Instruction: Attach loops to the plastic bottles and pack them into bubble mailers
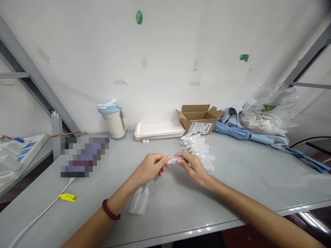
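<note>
Between my two hands, over the middle of the table, is a small clear plastic tube (176, 159) with a whitish end. My left hand (154, 166) pinches its left end with thumb and fingers. At the right end, my right hand (192, 166) has its thumb and fingers closed on the same tube. Two similar clear tubes (139, 202) with white caps and cords lie side by side below my left hand. Beyond my right hand, several more capped tubes (198, 144) with white strings lie in a row, partly hidden by that hand.
At the back stand a cream cup with a blue lid (113, 120), a stack of white padded envelopes (161, 129), two small white caps (145, 141) and an open cardboard box (200, 120). A folded blue umbrella (238, 132) and plastic bag (269, 110) lie right. A pixelated device (86, 156) with a white cable (38, 215) is left.
</note>
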`<state>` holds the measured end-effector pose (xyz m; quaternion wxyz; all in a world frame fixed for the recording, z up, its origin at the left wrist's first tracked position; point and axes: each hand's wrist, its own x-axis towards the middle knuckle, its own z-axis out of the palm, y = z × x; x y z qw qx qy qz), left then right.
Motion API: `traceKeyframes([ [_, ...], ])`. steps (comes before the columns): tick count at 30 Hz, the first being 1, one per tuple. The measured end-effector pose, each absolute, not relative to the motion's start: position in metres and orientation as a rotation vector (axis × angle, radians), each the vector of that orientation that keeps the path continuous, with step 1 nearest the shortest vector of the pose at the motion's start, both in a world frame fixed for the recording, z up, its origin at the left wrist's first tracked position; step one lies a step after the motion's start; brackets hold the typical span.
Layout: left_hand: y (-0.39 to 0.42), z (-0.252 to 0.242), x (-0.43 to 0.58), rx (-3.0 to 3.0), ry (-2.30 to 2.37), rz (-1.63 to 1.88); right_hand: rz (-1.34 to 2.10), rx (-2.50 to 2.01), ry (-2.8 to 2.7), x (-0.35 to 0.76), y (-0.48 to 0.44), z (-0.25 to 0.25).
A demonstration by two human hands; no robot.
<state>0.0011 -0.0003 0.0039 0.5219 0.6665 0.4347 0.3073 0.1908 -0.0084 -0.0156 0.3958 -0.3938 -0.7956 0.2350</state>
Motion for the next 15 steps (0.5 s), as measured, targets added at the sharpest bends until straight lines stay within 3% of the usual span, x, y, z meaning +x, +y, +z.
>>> traceKeyframes([
  [9,-0.0035,0.0010,-0.0013,2.214,1.086,0.822,1.381,-1.091,-1.719,0.1921,0.0006,-0.0131],
  [12,-0.0027,0.0018,-0.0027,2.150,1.094,0.760,1.335,-1.120,-1.728,0.1910,-0.0017,-0.0101],
  [15,-0.0025,0.0045,-0.0033,1.960,1.095,0.672,1.021,-1.150,-1.844,0.1888,-0.0069,-0.0083],
])
